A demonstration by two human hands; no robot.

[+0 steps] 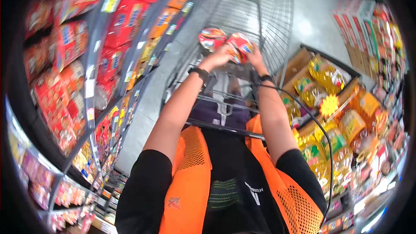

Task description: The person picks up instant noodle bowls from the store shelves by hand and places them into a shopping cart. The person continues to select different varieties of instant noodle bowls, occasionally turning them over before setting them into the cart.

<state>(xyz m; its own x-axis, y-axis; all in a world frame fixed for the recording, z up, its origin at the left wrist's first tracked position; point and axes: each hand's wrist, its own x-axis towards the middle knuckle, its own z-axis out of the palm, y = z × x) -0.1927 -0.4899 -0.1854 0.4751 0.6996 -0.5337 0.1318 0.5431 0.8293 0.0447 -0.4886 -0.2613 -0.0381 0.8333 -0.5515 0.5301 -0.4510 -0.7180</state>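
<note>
Hands first: your left hand (219,56) and right hand (255,57) are both raised over the shopping cart (268,21), side by side and nearly touching. Your left hand grips the lower edge of a red noodle bowl (211,38), its round printed lid facing you, just above the fingers. Your right hand closes around a second red noodle bowl (239,45), which sits between your two hands and overlaps the first bowl's right side. Most of your right fingers are hidden behind that bowl, so you cannot see how far they wrap. The lettering on both lids is too blurred to read.

Beyond your hands, the cart's wire basket runs away from you; its far end is cut off at the frame's top. To the left of your left hand, shelves (93,60) carry red packets, smeared by the lens. To the right of your right hand, cardboard boxes hold yellow oil bottles (323,71). A black cable (323,134) trails from your right wrist.
</note>
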